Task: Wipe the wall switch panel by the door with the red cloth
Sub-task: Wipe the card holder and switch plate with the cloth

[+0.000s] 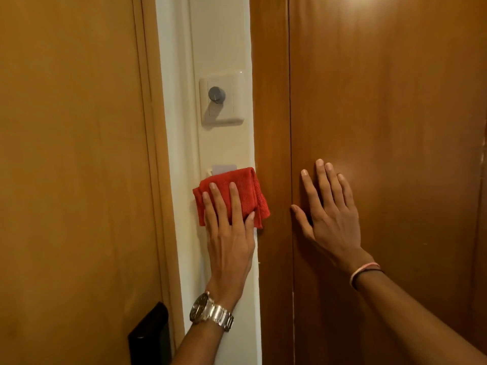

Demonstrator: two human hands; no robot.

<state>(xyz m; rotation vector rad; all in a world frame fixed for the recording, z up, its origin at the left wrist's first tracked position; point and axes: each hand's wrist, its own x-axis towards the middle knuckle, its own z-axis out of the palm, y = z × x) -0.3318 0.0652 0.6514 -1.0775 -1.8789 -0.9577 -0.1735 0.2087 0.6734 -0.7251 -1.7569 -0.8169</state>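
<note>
Left hand [228, 234] flat, fingers [235, 198] spread, pressing red cloth [249, 192] over lower wall panel (mostly hidden). Right hand [330, 209] at 3 o'clock, open-palmed on wooden panel [382, 101], gripping nothing. Dial switch [220, 100] at 12 o'clock.

A narrow cream wall strip [224, 35] between two brown wooden surfaces carries everything here, and the left hand [228, 241] lies flat against it. Under that hand's fingers the red cloth [245, 192] is pressed to the strip, covering most of a panel whose white card [223, 169] shows just above the cloth. Well above the left hand sits a white plate with a grey round knob [216, 94], while the right hand [329, 209] rests flat on the wooden panel [395, 101] beside the strip.
</note>
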